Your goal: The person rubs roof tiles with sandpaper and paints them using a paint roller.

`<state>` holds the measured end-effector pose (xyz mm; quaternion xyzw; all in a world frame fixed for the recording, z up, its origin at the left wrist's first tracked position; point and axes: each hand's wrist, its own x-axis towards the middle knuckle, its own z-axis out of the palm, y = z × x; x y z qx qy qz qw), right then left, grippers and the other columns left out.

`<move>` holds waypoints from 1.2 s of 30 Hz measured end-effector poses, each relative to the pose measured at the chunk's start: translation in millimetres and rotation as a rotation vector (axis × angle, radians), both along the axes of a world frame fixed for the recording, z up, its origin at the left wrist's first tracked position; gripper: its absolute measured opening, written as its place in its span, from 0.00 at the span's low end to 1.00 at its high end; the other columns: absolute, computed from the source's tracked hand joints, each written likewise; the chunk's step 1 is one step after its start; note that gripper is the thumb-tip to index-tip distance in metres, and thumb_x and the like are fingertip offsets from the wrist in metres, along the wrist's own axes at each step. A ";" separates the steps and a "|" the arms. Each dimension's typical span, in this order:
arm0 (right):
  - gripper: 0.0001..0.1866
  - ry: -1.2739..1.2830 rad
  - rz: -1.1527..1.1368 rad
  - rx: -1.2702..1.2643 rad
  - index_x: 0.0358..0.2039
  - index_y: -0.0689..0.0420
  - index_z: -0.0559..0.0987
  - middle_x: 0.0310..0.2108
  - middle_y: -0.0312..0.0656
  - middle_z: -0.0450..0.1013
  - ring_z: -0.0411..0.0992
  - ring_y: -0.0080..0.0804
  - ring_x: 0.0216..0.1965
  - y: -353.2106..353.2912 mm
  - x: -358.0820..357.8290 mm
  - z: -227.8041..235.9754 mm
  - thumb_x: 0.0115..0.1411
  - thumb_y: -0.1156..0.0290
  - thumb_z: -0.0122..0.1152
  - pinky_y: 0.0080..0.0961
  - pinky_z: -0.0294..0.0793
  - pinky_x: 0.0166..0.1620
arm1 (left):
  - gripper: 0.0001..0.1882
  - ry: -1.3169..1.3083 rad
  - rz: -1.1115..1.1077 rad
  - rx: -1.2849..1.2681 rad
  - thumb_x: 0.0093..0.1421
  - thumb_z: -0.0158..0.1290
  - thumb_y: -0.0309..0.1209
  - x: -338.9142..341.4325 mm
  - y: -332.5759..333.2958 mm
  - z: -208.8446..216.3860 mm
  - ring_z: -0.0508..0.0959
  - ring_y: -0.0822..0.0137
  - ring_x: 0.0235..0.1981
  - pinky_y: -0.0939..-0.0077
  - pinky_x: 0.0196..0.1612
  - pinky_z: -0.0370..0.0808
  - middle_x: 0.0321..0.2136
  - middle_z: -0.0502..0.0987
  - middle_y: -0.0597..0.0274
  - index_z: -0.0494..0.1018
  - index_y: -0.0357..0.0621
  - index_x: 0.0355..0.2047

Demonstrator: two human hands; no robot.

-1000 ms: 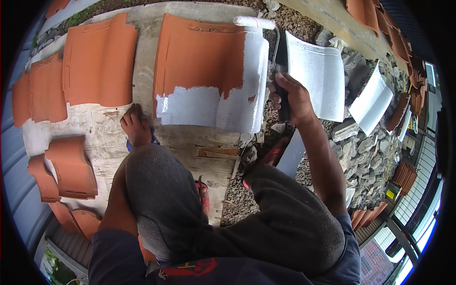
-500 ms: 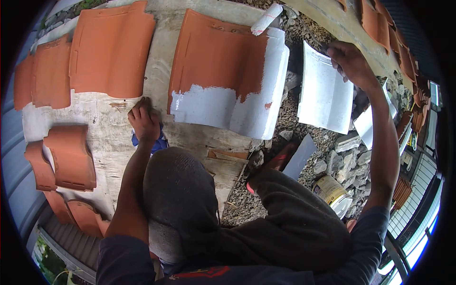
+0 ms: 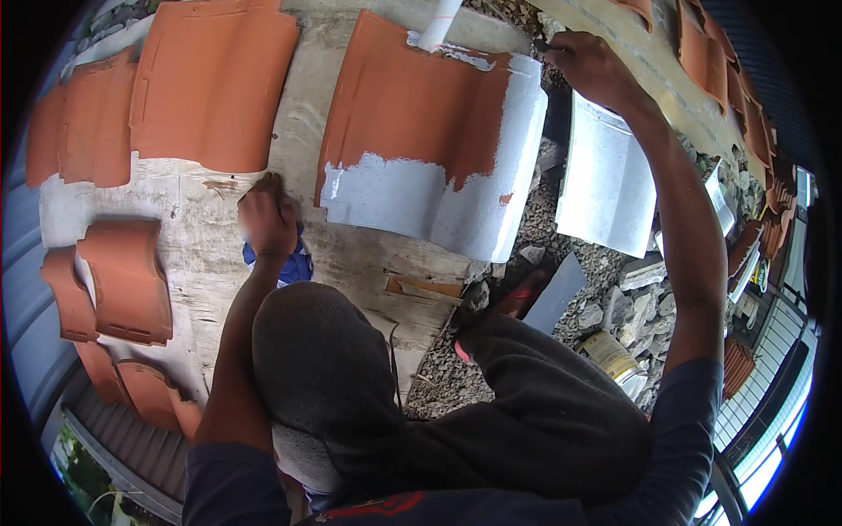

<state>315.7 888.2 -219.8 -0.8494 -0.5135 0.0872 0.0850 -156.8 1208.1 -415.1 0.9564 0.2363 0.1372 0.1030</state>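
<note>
My right hand (image 3: 596,70) is closed round the dark handle of a paint roller, beyond the upper right corner of a roof tile. The white roller sleeve (image 3: 441,24) touches the tile's far edge. That terracotta roof tile (image 3: 412,114) has white paint along its near side, right side and part of the far edge; the middle is bare. My left hand (image 3: 269,221) rests with curled fingers on the wooden board (image 3: 210,206), left of the tile. A bunched blue cloth (image 3: 298,261) lies beside its wrist. Whatever those fingers hold, if anything, is hidden.
A white-painted tile (image 3: 605,175) leans on gravel to the right. Unpainted tiles (image 3: 215,88) lie at the far left, and more tiles (image 3: 132,280) nearer. Broken rubble (image 3: 640,307) and a paint can (image 3: 614,359) are beside my bent leg.
The roller has moved left along the tile's far edge, and fresh white paint shows there. My right hand has shifted up and left. My left hand stays in nearly the same place.
</note>
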 end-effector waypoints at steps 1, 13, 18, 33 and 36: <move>0.14 0.006 0.006 0.006 0.41 0.62 0.81 0.32 0.54 0.78 0.78 0.48 0.36 -4.1 0.6 6.4 0.69 0.62 0.58 0.43 0.75 0.45 | 0.27 0.011 0.011 0.003 0.62 0.49 0.34 -2.9 0.0 1.3 0.68 0.47 0.58 0.47 0.64 0.64 0.60 0.70 0.58 0.70 0.49 0.62; 0.16 -0.418 0.044 0.042 0.47 0.53 0.85 0.43 0.45 0.82 0.82 0.49 0.39 -63.9 -51.7 66.1 0.59 0.80 0.64 0.40 0.83 0.43 | 0.27 0.037 -0.028 0.021 0.63 0.50 0.34 -3.2 1.6 3.6 0.67 0.47 0.59 0.46 0.64 0.62 0.62 0.69 0.57 0.69 0.48 0.63; 0.19 -0.491 0.177 -0.012 0.46 0.55 0.85 0.43 0.45 0.81 0.81 0.48 0.44 -10.5 -55.9 40.8 0.55 0.85 0.60 0.42 0.82 0.47 | 0.27 0.026 -0.037 0.019 0.62 0.50 0.34 -1.5 4.7 2.3 0.66 0.47 0.59 0.46 0.64 0.62 0.62 0.68 0.56 0.68 0.47 0.63; 0.15 -0.494 0.118 -0.131 0.45 0.58 0.85 0.44 0.48 0.80 0.80 0.50 0.46 -53.0 -50.1 98.2 0.56 0.82 0.65 0.45 0.79 0.49 | 0.28 0.033 -0.034 0.025 0.62 0.50 0.34 -0.6 0.2 -2.3 0.66 0.47 0.59 0.48 0.64 0.62 0.61 0.69 0.56 0.68 0.48 0.64; 0.14 -0.442 0.092 -0.124 0.43 0.56 0.86 0.46 0.46 0.81 0.81 0.46 0.45 -50.9 -85.0 120.3 0.56 0.82 0.65 0.43 0.80 0.49 | 0.28 0.047 -0.021 0.034 0.63 0.50 0.34 -7.3 4.9 -4.2 0.66 0.47 0.59 0.47 0.64 0.62 0.61 0.69 0.57 0.68 0.48 0.64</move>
